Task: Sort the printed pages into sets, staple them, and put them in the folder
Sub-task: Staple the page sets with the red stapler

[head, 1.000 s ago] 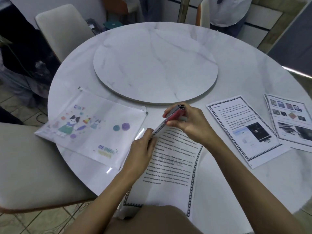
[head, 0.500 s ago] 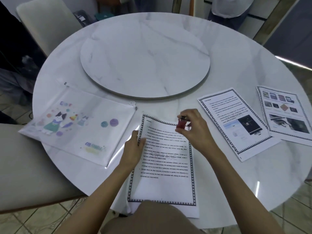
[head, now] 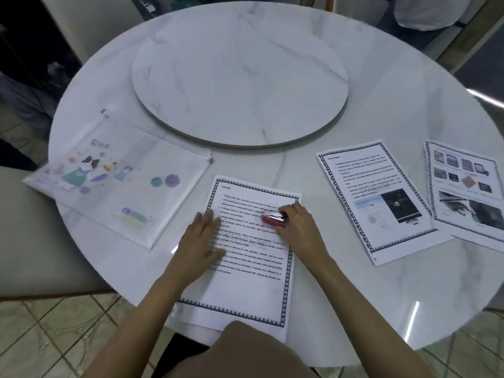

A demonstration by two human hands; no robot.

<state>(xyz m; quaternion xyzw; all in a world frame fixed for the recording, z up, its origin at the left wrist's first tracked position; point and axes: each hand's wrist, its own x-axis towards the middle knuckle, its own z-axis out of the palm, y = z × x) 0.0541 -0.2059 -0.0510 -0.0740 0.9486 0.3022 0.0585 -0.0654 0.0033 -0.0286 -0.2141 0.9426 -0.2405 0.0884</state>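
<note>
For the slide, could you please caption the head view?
Left hand flattens the page set; right hand holds the red stapler.

Hands [head: 203,241] hold stapler [head: 273,219] on pages [head: 253,285].

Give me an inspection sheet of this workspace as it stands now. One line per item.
Surface: round marble table with a raised turntable in the middle.
Job's things: text page set at the near edge; red stapler lying on it; two more page sets, one text with a picture, one of photos, to the right; zip folder to the left, flat.
Clutter: nothing seen.
Grippers: left hand flat on the page, fingers spread; right hand closed around the stapler.
Cables: nothing seen.
Surroundings: chair at the left, tiled floor, a person's torso beyond the table.
</note>
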